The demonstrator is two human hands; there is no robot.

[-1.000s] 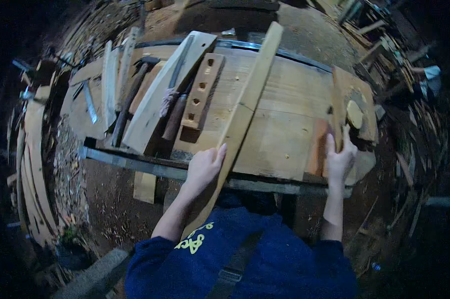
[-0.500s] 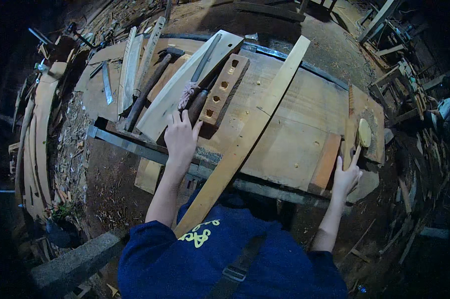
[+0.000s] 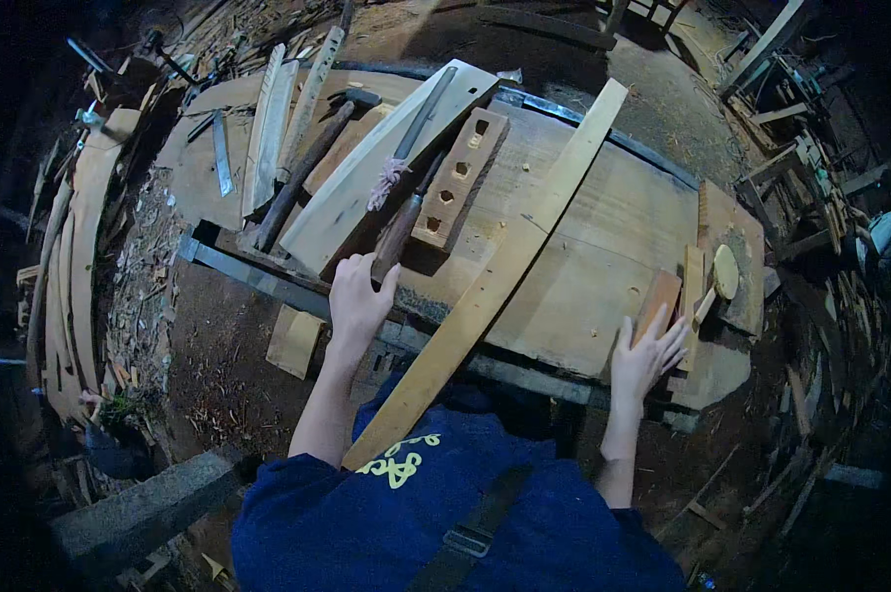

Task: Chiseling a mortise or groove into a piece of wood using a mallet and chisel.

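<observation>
My left hand (image 3: 359, 306) is open with bent fingers, thumb apart, at the lower end of a wooden tool handle (image 3: 397, 235); I cannot tell if it touches it. My right hand (image 3: 645, 360) is open, fingers spread on or just over an orange-brown block (image 3: 659, 298). Between them a long yellowish plank (image 3: 534, 217) slants from the bench to my torso. Behind my left hand lie a block with four holes (image 3: 455, 183), a pale tapered board (image 3: 337, 207) and a metal bar with pink cord (image 3: 416, 118). An oval wooden piece (image 3: 725, 271) sits beyond my right hand.
The bench (image 3: 603, 247) also holds a hammer (image 3: 317, 148), wooden strips (image 3: 266, 128) and a metal blade (image 3: 220, 158). Long boards (image 3: 85, 257) and scraps lie left, stacked timber (image 3: 781, 197) right. A grey beam (image 3: 140, 518) is lower left. Other people (image 3: 879, 237) show at the sides.
My left hand has left the long plank and moved left to the tool handle. My right hand has come off the narrow piece by the oval one and spread at the orange-brown block.
</observation>
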